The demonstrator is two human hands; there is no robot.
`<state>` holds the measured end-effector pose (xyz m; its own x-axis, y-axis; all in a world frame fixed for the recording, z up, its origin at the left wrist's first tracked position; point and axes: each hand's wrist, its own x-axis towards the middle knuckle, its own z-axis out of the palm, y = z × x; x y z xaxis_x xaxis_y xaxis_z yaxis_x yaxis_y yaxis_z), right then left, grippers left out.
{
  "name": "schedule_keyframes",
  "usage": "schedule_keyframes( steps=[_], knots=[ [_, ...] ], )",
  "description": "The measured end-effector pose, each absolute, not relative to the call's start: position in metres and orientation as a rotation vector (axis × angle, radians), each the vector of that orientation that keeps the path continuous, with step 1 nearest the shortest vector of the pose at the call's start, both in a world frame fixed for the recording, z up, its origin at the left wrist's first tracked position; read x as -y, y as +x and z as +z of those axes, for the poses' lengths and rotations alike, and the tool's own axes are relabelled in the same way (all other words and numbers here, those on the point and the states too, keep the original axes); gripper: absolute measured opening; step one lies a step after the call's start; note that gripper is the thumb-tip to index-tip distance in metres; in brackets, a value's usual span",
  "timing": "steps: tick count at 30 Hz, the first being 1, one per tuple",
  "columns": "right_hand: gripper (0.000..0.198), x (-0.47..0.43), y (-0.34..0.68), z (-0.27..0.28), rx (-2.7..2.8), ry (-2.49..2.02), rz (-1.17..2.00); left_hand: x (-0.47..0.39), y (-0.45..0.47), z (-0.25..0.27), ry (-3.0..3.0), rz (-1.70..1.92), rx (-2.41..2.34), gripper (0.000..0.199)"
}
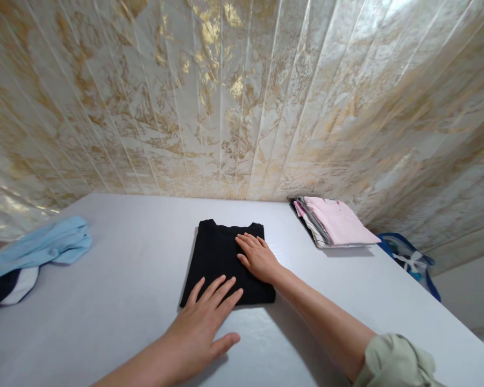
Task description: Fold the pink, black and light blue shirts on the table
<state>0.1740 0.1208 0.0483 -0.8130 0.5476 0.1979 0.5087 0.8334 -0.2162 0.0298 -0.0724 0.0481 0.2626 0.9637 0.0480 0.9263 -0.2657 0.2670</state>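
Observation:
A black shirt (221, 252), folded into a neat rectangle, lies flat in the middle of the white table (125, 252), its neckline toward the far side. My right hand (258, 258) rests on its right part with the fingers stretched out. At the near edge of the shirt, my left hand (204, 322) has its fingers spread, with the fingertips over the cloth and the thumb out over the table. Neither hand grips anything.
A stack of folded clothes with a pink garment (336, 221) on top sits at the back right. Light blue cloth (60, 242) lies loosely at the left, by dark and white cloth (18, 287). A blue-edged bag (411, 263) stands beyond the right edge. A gold-patterned curtain (210, 107) hangs behind.

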Motion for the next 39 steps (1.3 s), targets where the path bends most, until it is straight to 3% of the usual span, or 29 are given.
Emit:
schedule_keyframes(
  steps=[8,15,23,28,31,39],
  knots=[
    [0.033,-0.129,0.098,0.089,2.699,-0.902,0.289,0.067,0.014,0.032,2.331,0.36,-2.161,0.077],
    [0.038,-0.14,0.039,0.071,2.577,-1.122,0.425,0.069,0.021,0.039,2.307,0.219,-2.155,0.079],
    [0.026,-0.156,0.032,0.058,2.546,-1.104,0.342,0.071,0.021,0.043,2.284,0.211,-2.14,0.082],
    [0.033,-0.133,0.039,0.066,2.596,-0.814,0.145,0.07,0.019,0.033,2.364,0.241,-2.162,0.08],
    [0.037,-0.121,0.044,0.061,2.745,-0.659,0.183,0.07,0.017,0.022,2.435,0.317,-2.2,0.08],
    [0.056,-0.124,0.038,0.044,2.766,-0.765,0.357,0.067,0.013,0.008,2.568,0.485,-2.223,0.081]
  ],
)
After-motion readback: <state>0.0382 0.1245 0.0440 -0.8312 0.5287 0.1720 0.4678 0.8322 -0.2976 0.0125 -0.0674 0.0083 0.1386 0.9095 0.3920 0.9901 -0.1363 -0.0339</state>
